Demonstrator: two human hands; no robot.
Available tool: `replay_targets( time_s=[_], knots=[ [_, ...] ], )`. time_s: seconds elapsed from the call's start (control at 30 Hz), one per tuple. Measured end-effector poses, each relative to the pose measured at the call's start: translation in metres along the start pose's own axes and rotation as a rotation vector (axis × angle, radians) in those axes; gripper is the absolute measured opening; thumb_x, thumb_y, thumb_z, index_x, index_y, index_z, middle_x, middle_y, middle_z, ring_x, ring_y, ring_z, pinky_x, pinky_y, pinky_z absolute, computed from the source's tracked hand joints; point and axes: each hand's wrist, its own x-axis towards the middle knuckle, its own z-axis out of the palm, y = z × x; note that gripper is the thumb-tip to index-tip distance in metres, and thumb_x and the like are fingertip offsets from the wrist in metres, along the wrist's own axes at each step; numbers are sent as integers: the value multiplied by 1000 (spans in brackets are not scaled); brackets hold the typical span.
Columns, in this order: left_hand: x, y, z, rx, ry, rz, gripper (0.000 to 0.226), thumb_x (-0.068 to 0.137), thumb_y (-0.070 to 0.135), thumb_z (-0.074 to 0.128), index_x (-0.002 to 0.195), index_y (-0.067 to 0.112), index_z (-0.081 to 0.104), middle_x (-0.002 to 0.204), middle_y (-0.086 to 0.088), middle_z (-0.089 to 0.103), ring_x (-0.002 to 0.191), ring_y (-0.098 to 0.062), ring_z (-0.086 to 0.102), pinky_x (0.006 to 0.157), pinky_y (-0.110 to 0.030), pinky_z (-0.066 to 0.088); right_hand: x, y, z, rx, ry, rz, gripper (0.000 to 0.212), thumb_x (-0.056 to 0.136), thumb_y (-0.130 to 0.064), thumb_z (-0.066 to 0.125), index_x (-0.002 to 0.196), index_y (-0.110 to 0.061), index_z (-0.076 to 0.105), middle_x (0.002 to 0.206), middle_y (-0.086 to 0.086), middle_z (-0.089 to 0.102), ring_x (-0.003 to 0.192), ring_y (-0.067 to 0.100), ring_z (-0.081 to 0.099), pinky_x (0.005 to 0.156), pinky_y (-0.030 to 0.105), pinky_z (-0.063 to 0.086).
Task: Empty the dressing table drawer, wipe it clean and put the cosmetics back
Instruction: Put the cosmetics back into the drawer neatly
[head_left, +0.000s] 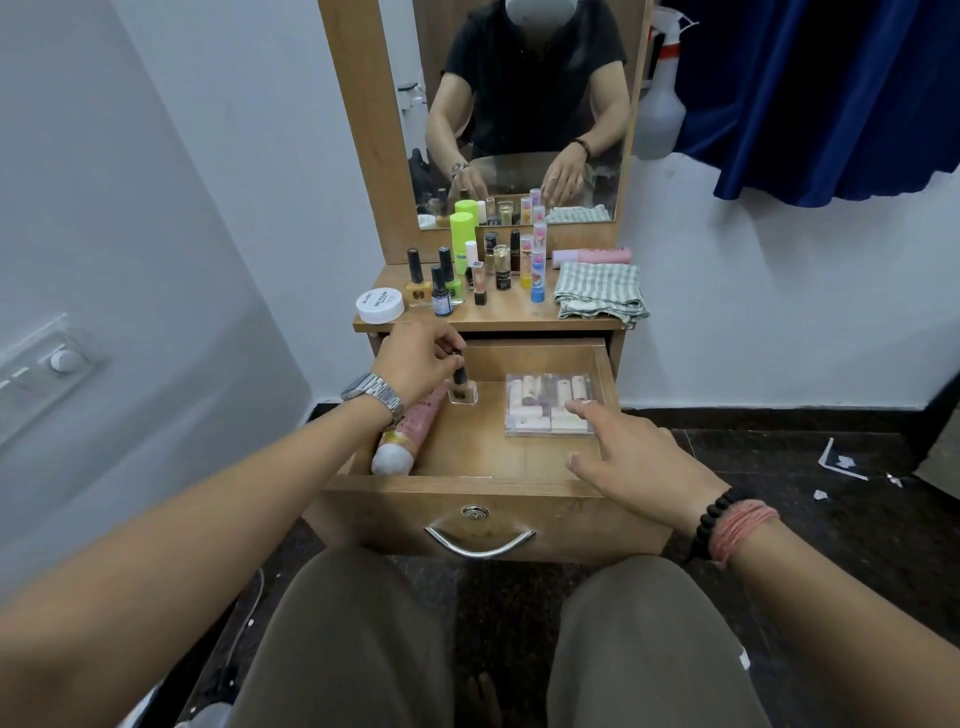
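The wooden drawer (483, 486) is pulled out in front of my knees. My left hand (418, 358) pinches the black cap of a small clear nail polish bottle (462, 389), which stands upright on the drawer floor at the back left. A pink tube (402, 439) lies along the drawer's left side. A clear plastic box of small cosmetics (540, 402) sits at the back right. My right hand (631, 457) hovers over the drawer's right front corner, fingers straight, the forefinger near the box's edge.
On the tabletop (519, 314) stand several nail polish bottles and lipsticks, a green bottle (462, 236), a white jar (380, 305), a pink tube (592, 256) and a folded striped cloth (600, 288). A mirror rises behind. A spray bottle (660, 104) hangs beside blue curtains.
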Motion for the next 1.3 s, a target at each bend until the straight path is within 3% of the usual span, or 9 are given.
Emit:
replay_targets(
  time_s=[0.17, 0.57, 0.97, 1.17, 1.3],
  knots=[
    [16, -11, 25, 56, 11, -103, 10, 81, 17, 70, 90, 22, 69, 92, 4, 70, 86, -11, 64, 78, -30, 54, 1, 3, 0, -5, 5, 0, 59, 96, -32, 49, 149, -29, 25, 124, -2, 56, 120, 21, 50, 104, 45, 34],
    [30, -22, 44, 93, 53, -161, 13, 83, 19, 70, 95, 19, 69, 97, 0, 69, 90, -14, 63, 73, -24, 46, 5, 6, 6, -3, -16, -5, 59, 95, -32, 48, 150, -25, 26, 146, -1, 45, 132, 21, 42, 107, 44, 29],
    [27, -24, 49, 116, 105, -140, 14, 83, 18, 68, 97, 17, 66, 93, -1, 68, 87, -18, 63, 69, -25, 42, 2, 3, 7, -13, -36, -7, 58, 95, -30, 47, 150, -24, 26, 148, -1, 42, 133, 23, 40, 107, 43, 27],
    [25, -25, 41, 96, 113, -129, 12, 84, 22, 68, 95, 19, 66, 93, 1, 69, 86, -15, 64, 75, -29, 50, 2, 2, 8, -15, -36, -15, 59, 95, -31, 47, 150, -23, 27, 150, -2, 40, 135, 22, 39, 107, 43, 26],
    [20, -20, 30, 161, 144, -38, 9, 88, 31, 60, 85, 22, 63, 81, 4, 66, 73, -13, 60, 62, -26, 44, 1, 0, 7, -18, -31, -16, 59, 95, -30, 48, 150, -23, 26, 151, -2, 38, 136, 22, 37, 108, 43, 26]
  ],
)
